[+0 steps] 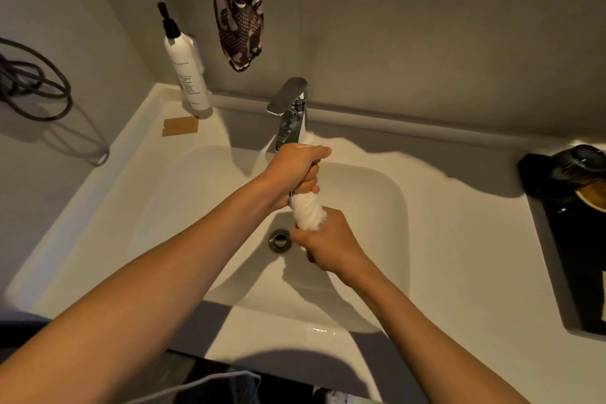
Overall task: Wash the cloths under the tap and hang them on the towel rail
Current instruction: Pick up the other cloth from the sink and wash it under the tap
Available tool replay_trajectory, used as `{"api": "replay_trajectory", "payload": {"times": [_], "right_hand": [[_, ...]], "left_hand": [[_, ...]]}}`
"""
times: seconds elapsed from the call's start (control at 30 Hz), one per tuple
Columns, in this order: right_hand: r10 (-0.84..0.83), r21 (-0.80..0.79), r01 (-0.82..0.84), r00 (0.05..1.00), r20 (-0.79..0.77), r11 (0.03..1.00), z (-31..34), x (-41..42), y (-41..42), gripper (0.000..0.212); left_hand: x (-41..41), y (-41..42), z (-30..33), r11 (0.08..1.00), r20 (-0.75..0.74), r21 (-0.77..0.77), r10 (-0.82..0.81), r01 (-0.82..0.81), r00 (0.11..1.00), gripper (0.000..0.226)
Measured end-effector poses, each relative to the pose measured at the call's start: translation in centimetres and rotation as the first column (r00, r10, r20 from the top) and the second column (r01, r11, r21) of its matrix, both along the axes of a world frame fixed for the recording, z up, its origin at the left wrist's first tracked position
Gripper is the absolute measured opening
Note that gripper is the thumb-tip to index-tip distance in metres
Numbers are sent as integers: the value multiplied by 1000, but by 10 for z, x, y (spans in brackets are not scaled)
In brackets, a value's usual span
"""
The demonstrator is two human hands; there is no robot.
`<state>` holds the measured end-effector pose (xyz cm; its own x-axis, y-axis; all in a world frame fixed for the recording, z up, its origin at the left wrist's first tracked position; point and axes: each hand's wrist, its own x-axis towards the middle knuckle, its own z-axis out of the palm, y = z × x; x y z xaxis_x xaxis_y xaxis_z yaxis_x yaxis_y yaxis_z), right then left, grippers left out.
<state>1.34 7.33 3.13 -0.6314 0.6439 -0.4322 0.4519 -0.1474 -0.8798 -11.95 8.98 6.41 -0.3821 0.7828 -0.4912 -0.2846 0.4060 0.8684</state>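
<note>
Head view, looking down on a white sink [170, 207] set in a white tabletop [459, 239]. Both forearms reach in from the lower edge and meet over the basin. A white cloth [306, 211], twisted into a tight rope-like roll, is held between the two hands just below the spout of the chrome tap [290, 115] and above the drain [279, 240]. Left hand [296, 169]: uppermost, fingers curled fully round the upper end of the cloth, knuckles toward the tap. Right hand [328, 241]: lower and nearer the camera, fingers wrapped round the lower end of the cloth; the fingertips are hidden beneath the hand. The visible middle of the cloth shows spiral twist lines. Whether water is running cannot be told. A patterned brown-and-white cloth [237, 6] hangs against the wall above and just left of the tap; what it hangs from is out of view. A white pump bottle [188, 72] with a black head stands in the back left corner of the tabletop, with a small tan card [180, 126] lying flat just in front of it. A dark tray [570, 272] at the right edge carries dark items, not identifiable. A coil of dark cable [32, 82] hangs at the far left.
</note>
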Motion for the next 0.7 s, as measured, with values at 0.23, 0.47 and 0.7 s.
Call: {"api": "replay_trajectory", "payload": {"times": [0.23,0.47,0.7], "right_hand": [[63,377,-170,958,280,911,-31,0,4,25],[88,450,-274,916,391,850,-36,5,-2,34],[71,420,-185,959,273,888,-32,23,-5,23]], "left_hand": [[10,13,-23,964,-247,-228,76,-135,966,20],[15,12,-35,928,-319,-314,96,-200,943,17],[12,-2,-28,983,57,-174,70,-59,996,36]]}}
